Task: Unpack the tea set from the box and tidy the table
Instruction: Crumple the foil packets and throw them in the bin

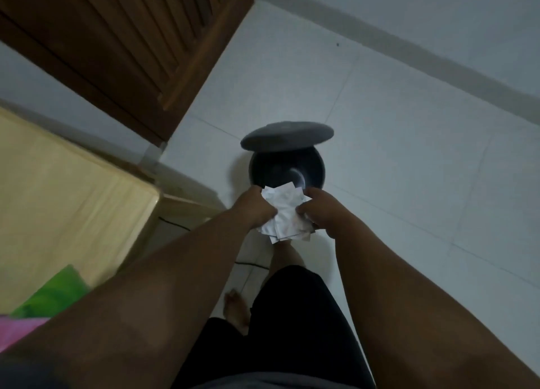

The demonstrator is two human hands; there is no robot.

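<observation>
Several crumpled white sheets of wrapping paper [285, 215] sit bunched between both hands, held above the near rim of a round dark pedal bin [285, 166] whose grey lid [286, 136] stands raised. Left hand [255, 209] and right hand [324, 210] both have fingers curled tight on the bundle's sides. Likely light, soft and springy, it is best squeezed from both edges so loose sheets cannot slip. Pale floor tiles [394, 155] surround the bin.

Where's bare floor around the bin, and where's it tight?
Open tile runs right of the bin out to the wall skirting. Tight on the left, between bin, wooden door and table corner. Both hands, left hand and right hand, hold paper wrapping above the bin's open mouth.
</observation>
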